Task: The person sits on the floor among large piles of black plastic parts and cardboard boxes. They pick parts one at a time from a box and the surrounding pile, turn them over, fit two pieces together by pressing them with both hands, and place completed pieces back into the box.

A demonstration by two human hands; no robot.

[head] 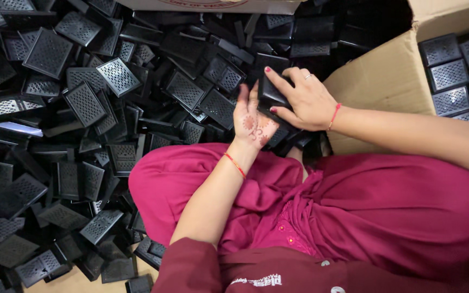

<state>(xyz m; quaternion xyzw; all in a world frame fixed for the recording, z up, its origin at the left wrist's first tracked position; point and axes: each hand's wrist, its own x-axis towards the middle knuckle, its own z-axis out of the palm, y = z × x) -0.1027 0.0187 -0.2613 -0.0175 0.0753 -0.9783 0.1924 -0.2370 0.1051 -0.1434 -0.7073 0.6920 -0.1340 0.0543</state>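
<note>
Both my hands meet over one black plastic perforated piece (271,93). My right hand (305,100) grips it from the right, fingers wrapped over its top and thumb under it. My left hand (253,122) has its palm turned up against the piece's left side, fingers spread, supporting it. A thin red thread sits on each wrist. My knees in magenta cloth (321,211) lie just below the hands.
A large heap of black perforated plastic pieces (82,103) covers the floor to the left and ahead. A cardboard box (392,76) at the right holds similar pieces stacked in neat rows (451,76). Another box edge (213,5) shows at the top.
</note>
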